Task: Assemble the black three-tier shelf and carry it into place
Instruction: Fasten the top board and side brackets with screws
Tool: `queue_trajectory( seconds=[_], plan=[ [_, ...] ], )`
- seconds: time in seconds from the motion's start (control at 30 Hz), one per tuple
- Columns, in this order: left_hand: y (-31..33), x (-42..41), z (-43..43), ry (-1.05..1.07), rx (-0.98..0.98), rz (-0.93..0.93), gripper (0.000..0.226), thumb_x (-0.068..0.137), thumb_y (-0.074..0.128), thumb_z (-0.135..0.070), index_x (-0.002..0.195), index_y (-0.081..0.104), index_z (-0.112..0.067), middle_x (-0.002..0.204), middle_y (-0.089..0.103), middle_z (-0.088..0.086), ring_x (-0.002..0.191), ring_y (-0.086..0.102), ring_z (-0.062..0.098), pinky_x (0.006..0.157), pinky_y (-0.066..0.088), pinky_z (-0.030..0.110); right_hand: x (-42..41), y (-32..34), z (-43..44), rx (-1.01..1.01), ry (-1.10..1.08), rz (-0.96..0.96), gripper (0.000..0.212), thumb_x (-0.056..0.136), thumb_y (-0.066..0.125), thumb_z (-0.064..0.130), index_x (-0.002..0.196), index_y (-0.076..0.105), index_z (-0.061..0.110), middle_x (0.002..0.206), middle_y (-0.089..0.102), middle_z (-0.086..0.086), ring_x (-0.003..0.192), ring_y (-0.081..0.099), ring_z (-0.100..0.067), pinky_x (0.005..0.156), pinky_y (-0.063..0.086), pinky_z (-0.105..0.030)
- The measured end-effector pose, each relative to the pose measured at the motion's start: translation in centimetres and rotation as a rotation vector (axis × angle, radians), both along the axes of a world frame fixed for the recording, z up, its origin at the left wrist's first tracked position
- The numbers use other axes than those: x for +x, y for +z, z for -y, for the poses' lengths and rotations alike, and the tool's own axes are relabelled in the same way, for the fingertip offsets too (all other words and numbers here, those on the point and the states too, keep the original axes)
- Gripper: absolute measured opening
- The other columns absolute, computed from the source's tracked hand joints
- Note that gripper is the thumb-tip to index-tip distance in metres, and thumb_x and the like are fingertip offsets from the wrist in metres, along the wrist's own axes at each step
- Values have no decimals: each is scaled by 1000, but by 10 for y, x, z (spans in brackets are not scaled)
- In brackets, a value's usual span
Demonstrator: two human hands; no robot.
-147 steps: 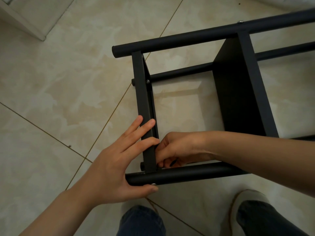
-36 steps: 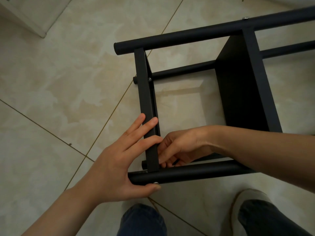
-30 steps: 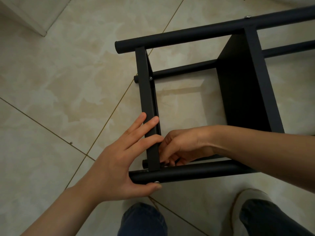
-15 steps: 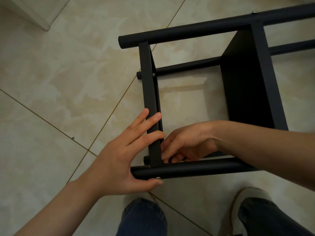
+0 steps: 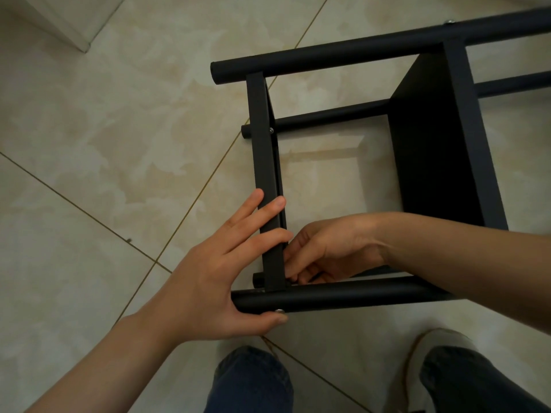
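I am at the fastening step, I think. The black shelf lies on its side on the tiled floor and is not yet standing. My landmark is the near pole, the tube closest to my knees.

My left hand is flat, not clenched. Its fingers lie straight across the edge of the end board just above the near pole, and the thumb presses the pole from below, beside a small screw head. My right hand reaches inside the frame, with its fingers curled at the corner where the end board meets the near pole. Whether it pinches something there I cannot tell, because the place is hidden.

I judge that this corner joint is being tightened. The next move calls for firm bracing with the left hand and small, careful turns at the corner, so the board does not shift against the near pole.
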State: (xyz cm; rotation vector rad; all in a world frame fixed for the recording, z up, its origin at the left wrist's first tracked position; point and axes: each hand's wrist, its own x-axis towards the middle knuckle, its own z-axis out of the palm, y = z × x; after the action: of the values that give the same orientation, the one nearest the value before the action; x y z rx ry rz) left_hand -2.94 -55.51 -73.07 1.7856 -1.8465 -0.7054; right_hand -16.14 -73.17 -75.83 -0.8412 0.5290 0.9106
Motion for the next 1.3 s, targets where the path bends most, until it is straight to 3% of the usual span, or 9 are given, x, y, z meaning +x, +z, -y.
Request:
queue_trajectory(
  seconds=[0.17,0.37,0.57,0.73,0.9,1.03,1.3],
  plan=[
    [0,0,0,-3,-4,-1,81,76,76,-57,143,47,-23,168,23,-5,157,13,24,121,21,18,8,0,1,-22,74,-60,20,94,60,8,75,66,12,72,57,-2,68,52,-12,73,42,-23],
    [-2,-1,-1,0,-6,-12,81,76,76,-57,145,47,-25,167,23,-5,157,13,24,122,21,20,17,2,-1,-78,193,-154,15,90,58,16,76,62,14,65,50,2,59,44,-8,64,36,-19],
    [-3,-1,0,-2,-10,-21,81,76,77,-56,144,47,-24,167,23,-4,157,13,25,121,21,20,6,-1,6,5,71,-70,12,91,61,8,83,67,14,74,59,0,68,50,-11,76,42,-25],
    [-3,-1,-1,-6,-12,-12,82,76,77,-57,144,47,-23,167,24,-3,157,13,26,122,21,21,2,-4,5,20,101,2,7,91,62,9,96,67,11,83,60,-2,76,53,-13,87,44,-29],
    [-3,0,0,-3,-3,-10,82,76,78,-56,144,48,-22,167,23,-4,157,13,25,121,22,20,9,-7,4,37,142,-84,16,89,60,10,74,61,15,67,55,1,69,52,-13,81,43,-28],
    [-4,0,-1,-7,-3,-11,81,76,77,-57,144,47,-24,168,23,-4,157,12,25,122,21,20,11,-7,4,38,158,-113,21,86,60,11,66,66,16,62,58,3,62,52,-11,76,42,-25],
    [-5,0,-1,-1,-4,-23,82,76,77,-57,145,47,-24,168,23,-4,157,12,25,122,20,20,18,4,4,-48,191,-169,15,87,60,14,73,59,18,58,45,5,53,39,-9,63,34,-21]
  ],
)
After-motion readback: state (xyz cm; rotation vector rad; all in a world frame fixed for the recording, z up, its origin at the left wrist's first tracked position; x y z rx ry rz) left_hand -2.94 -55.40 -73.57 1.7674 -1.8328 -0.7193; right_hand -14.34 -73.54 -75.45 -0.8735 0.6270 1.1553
